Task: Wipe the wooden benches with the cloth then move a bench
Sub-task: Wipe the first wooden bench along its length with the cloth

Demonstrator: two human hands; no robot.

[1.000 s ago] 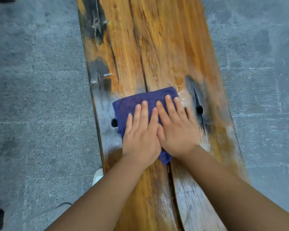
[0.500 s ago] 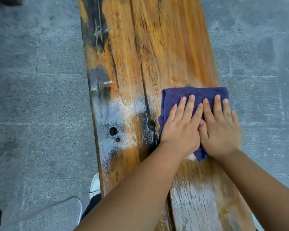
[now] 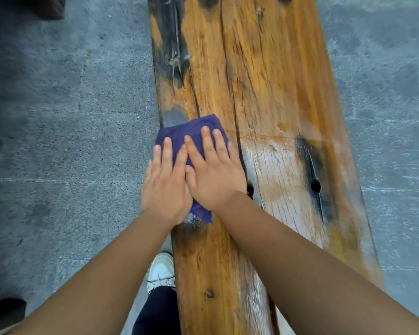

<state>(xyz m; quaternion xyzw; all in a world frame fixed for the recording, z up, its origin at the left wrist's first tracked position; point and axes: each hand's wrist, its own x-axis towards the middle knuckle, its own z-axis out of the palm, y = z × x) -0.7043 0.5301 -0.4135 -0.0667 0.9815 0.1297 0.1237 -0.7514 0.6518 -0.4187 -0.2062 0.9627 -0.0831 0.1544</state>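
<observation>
**Both palms flat on a purple cloth at the bench's left edge**

A wooden bench (image 3: pixel 264 93) runs from 12 o'clock to 6 o'clock through the frame, its orange-brown planks marked by long cracks, dark stains and a pale worn patch (image 3: pixel 278 175) at about 3 o'clock of the hands. A folded purple cloth (image 3: pixel 191 134) lies on the left plank, at the bench's 9 o'clock edge. The left hand (image 3: pixel 166 189) presses flat on the cloth, fingers extended and close together, gripping nothing. The right hand (image 3: pixel 215 175) lies flat just beside it, fingers extended and slightly spread, thumb touching the left hand; it too pinches nothing. A corner of the cloth shows below the palms at 6 o'clock. A white sneaker (image 3: pixel 161 272) stands on the grey stone pavement (image 3: pixel 58 141) at 6 o'clock, touching the bench's left side. Two dark knot holes (image 3: pixel 315 185) lie at 3 o'clock.
</observation>
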